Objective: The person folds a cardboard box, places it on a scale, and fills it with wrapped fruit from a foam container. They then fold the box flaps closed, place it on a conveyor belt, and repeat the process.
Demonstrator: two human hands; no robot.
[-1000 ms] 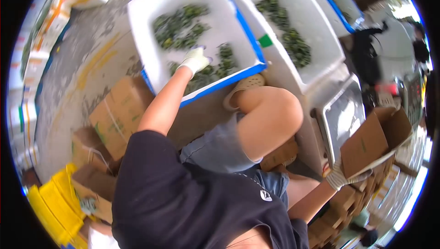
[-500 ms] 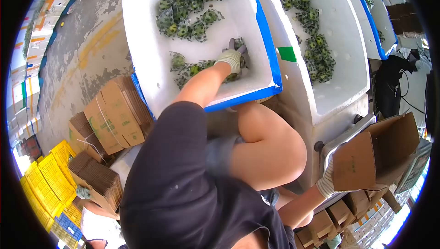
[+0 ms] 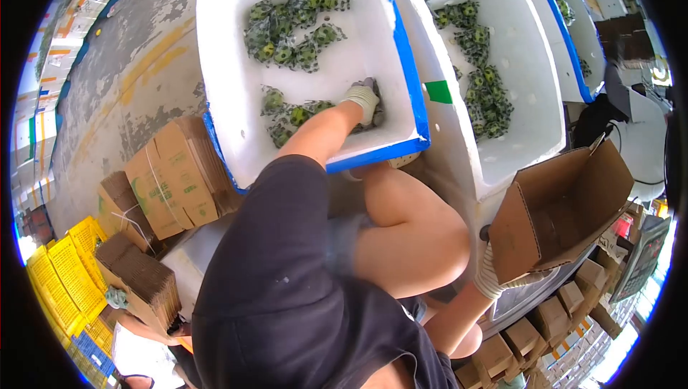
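- My left hand [image 3: 362, 99], gloved, is down in the white foam box [image 3: 229, 66], at its near right corner against the blue-taped edge.
- Its fingers [image 3: 371, 88] curl into the netted green fruit [image 3: 294, 113] there. I cannot tell whether they grip one.
- That fruit lies in a loose row along the near wall. A second heap [image 3: 294, 27] sits at the far side, well apart.
- My right hand [image 3: 489, 278], also gloved, has its fingers clamped on the lower corner of an open cardboard box [image 3: 566, 210].
- The cardboard box is tipped, with its mouth turned up and toward me and its flaps spread. Its long axis runs from my hand up and away to the right.
- My bent knee [image 3: 408, 238] is between the two hands.
- A second foam box [image 3: 530, 52] of fruit stands just beside the first, on the right.
- On the floor to the left lie tied bundles of flat cartons [image 3: 172, 174] and yellow crates [image 3: 64, 274].
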